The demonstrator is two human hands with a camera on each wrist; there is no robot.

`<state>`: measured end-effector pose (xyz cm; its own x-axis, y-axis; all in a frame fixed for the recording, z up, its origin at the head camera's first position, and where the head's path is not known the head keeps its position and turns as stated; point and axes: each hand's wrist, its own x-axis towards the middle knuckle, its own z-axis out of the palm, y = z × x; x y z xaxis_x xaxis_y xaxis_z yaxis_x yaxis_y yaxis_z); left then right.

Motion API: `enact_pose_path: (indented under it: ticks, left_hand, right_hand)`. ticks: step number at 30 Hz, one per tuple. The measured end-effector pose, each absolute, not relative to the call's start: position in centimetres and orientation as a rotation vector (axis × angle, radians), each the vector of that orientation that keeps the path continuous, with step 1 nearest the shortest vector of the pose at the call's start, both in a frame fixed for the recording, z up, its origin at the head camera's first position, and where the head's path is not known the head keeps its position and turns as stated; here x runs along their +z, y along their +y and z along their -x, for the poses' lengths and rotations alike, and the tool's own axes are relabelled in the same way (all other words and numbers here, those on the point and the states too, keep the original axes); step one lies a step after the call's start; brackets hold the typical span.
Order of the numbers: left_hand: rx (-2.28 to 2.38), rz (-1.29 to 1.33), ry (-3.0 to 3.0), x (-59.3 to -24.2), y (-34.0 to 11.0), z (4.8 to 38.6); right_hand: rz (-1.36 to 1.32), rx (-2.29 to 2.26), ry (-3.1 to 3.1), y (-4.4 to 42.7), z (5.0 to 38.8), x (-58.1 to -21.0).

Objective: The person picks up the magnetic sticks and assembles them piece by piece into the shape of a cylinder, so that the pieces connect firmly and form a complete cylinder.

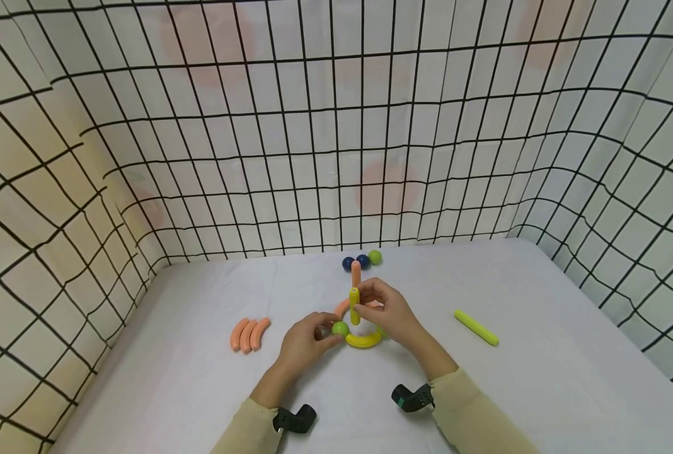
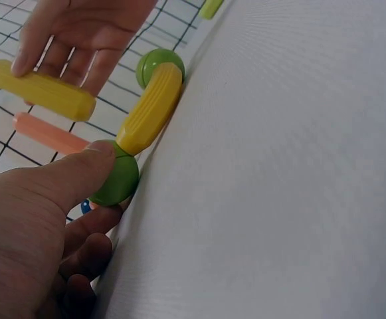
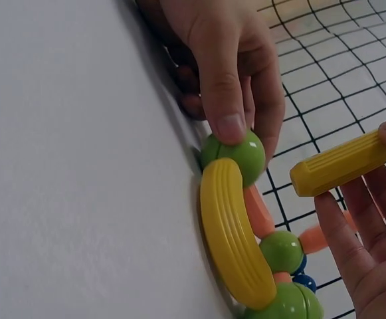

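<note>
My left hand [image 1: 305, 343] pinches a green ball [image 2: 118, 178] between thumb and fingers, low at the tabletop. That ball joins the end of a yellow curved rod [image 3: 232, 229], whose other end meets a second green ball [image 2: 158, 66]. Orange curved rods [image 1: 342, 308] and a further green ball [image 3: 282, 251] form the far side of this ring. From that far ball an orange straight rod [image 1: 356, 273] sticks out, upright in the head view. Above the ring, my right hand [image 1: 390, 309] pinches a yellow straight rod [image 1: 355, 308], held about upright and apart from the balls.
Several orange curved rods [image 1: 249, 334] lie side by side at the left. A yellow-green straight rod [image 1: 476, 327] lies at the right. Two blue balls [image 1: 362, 261] and a loose green ball [image 1: 375, 256] sit behind the ring. Black-gridded white netting [image 1: 336, 157] encloses the back and sides.
</note>
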<state>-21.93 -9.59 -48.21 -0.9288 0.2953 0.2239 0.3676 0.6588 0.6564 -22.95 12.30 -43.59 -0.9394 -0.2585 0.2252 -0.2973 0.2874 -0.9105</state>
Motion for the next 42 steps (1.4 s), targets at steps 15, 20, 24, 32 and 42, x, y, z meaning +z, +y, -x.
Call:
enact_pose_path:
  ticks: [15,20,24,32,42]
  left_hand:
    - [-1.128,0.561,-2.756,-48.3,-9.7,21.9]
    - [-1.119,0.561,-2.756,-48.2,-9.6,21.9]
    - [-1.115,0.569,-2.741,-48.2,-9.6,21.9]
    - [-1.117,0.588,-2.723,-48.2,-9.6,21.8]
    - [-1.119,0.569,-2.741,-48.3,-9.7,21.9]
  right_hand:
    - [-0.547,1.798,-2.487,9.9,23.3,-44.4]
    - [-0.543,1.788,-2.495,9.7,23.4,-44.5]
    - [-0.546,1.776,-2.497,9.5,23.4,-44.4]
    - [-0.565,1.736,-2.515,9.3,23.5,-44.2]
    - [-0.542,1.753,-2.518,9.4,23.4,-44.2]
